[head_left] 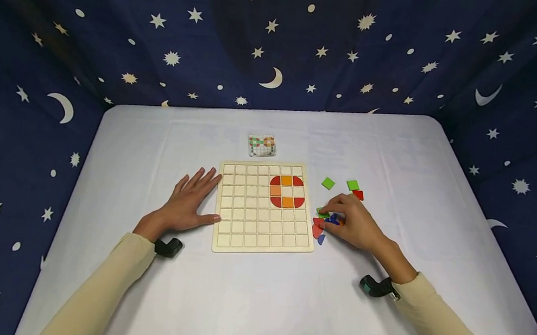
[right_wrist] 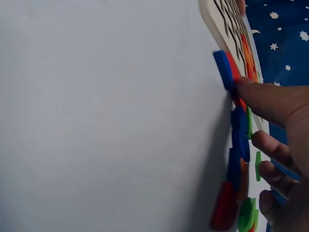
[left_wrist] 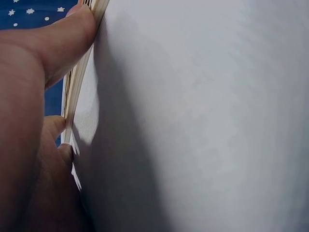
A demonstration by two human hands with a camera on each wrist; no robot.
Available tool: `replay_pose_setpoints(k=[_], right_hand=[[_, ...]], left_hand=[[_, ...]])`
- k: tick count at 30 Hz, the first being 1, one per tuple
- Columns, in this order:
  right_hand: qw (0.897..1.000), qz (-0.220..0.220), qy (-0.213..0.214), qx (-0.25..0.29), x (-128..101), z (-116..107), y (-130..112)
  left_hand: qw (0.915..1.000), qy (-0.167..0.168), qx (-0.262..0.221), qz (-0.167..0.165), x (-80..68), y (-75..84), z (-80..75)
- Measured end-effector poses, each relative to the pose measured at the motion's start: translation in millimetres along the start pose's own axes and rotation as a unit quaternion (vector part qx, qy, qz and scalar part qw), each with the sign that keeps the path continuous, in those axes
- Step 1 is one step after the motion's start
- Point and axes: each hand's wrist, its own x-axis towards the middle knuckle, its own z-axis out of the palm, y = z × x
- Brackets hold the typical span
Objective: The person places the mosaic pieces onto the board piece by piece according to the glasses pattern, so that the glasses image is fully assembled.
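A wooden grid board (head_left: 262, 227) lies in the middle of the white table (head_left: 398, 148). A ring of red and orange pieces (head_left: 288, 180) fills its upper right cells. My left hand (head_left: 197, 193) rests flat on the table beside the board's left edge, fingers straight; the thumb (left_wrist: 63, 38) touches the board's edge (left_wrist: 79, 72). My right hand (head_left: 341, 219) hovers with curled fingers over a pile of coloured pieces (head_left: 319, 228) right of the board. The thumb (right_wrist: 256, 96) presses on the pile by a blue piece (right_wrist: 224, 70). Whether a piece is pinched is hidden.
A small pattern card (head_left: 262, 145) lies behind the board. Two loose green squares (head_left: 328, 183) (head_left: 352, 185) and a red piece (head_left: 358, 195) sit beyond the right hand. Dark star-printed fabric (head_left: 281, 43) walls in the table on three sides.
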Motion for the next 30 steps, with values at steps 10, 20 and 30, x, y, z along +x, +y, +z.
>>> replay_pose_setpoints(k=[10,20,30], right_hand=[[0.998,0.04,-0.011,-0.048,-14.4,-15.9,3.6],[0.996,0.042,-0.059,-0.054,-24.0,-32.4,10.6],[0.992,-0.028,-0.018,-0.125,-25.2,-33.8,18.3]], left_hand=[[1.0,0.004,-0.008,0.004,-0.1,0.9,0.4],[0.9999,0.004,-0.009,0.002,-0.1,-1.2,2.2],[1.0,0.004,-0.004,-0.003,-0.4,-0.5,2.4]])
